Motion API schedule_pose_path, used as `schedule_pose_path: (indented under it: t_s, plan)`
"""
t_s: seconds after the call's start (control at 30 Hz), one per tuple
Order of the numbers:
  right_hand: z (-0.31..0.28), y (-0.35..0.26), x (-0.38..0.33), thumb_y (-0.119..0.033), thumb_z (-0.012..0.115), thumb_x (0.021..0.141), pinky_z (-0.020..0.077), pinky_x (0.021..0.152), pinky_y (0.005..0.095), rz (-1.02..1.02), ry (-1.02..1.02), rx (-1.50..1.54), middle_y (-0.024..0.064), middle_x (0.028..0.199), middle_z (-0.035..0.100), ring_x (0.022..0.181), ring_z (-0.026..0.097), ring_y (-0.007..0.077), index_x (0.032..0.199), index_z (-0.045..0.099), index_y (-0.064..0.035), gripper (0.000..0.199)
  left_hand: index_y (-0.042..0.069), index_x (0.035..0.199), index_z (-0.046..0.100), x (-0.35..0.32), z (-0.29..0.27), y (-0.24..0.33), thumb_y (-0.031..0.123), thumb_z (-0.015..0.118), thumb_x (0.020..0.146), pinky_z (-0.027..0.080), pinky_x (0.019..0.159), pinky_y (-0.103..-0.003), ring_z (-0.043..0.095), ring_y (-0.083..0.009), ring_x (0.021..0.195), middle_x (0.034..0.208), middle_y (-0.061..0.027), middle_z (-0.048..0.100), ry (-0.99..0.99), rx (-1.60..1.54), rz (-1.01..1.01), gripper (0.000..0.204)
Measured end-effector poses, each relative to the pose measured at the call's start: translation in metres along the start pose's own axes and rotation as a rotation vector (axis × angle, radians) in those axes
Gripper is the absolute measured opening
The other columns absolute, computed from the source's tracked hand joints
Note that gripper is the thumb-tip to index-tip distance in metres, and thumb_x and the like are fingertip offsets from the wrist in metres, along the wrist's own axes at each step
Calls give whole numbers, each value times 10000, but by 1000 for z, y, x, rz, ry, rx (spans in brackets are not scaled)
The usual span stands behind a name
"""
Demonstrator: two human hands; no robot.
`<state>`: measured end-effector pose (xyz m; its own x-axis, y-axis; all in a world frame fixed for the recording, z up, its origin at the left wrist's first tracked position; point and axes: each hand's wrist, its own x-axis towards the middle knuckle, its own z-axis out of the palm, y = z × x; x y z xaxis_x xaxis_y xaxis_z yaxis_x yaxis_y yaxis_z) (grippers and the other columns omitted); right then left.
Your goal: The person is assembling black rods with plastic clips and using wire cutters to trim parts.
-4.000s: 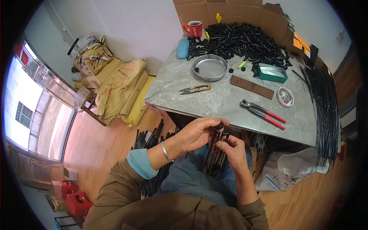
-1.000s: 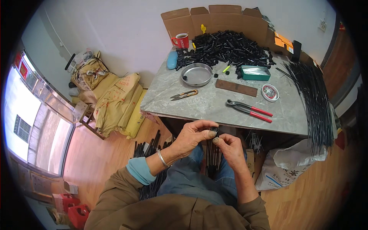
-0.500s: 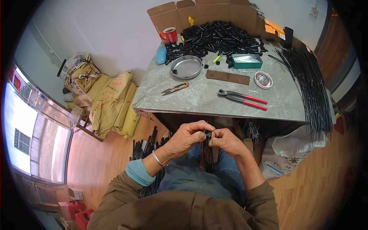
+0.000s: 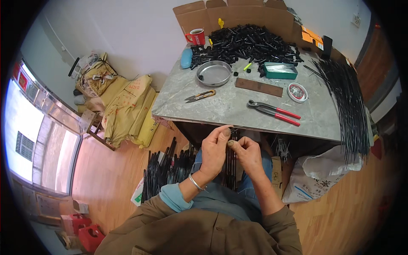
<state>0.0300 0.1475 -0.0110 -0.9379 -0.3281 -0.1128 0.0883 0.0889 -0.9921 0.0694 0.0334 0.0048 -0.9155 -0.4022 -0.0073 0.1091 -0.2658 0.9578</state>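
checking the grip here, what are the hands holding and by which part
Both hands pinch the top ends of a bundle of thin black rods standing between the knees: left hand and right hand meet at its upper tip. The finer grip cannot be told.

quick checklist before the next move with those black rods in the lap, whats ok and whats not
1. Both hands on the work: ok. The left hand and right hand meet fingertip to fingertip over the black rods held upright in the lap.
2. Grip on the small piece between the fingertips: cannot tell, it is too small to see.
3. Pliers within reach: ok, lying free near the front of the table.
4. Snips free: ok, lying alone on the table.
5. Metal pan ready: ok, upright and nearly empty.
6. Spare rods on the floor: not ok, a loose heap close by the left knee.
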Motion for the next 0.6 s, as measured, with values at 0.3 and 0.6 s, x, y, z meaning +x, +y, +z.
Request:
schedule_pose_path:
  t_s: [0.3,0.6]
  plan:
    - [8,6,-11,-245,726,834,421,527,258,-85,-2,94,13,611,581,588,483,52,665,549,-3,345,-25,1035,602,-9,0,31,117,644,845,500,694,-305,638,-225,792,903,-138,651,-64,734,446,240]
    - [6,-11,-20,-186,693,848,429,528,257,-95,-86,17,14,620,583,587,496,62,701,591,13,268,-11,969,517,-8,-16,45,109,529,890,459,702,-407,555,-369,804,860,-181,542,-191,946,560,144]
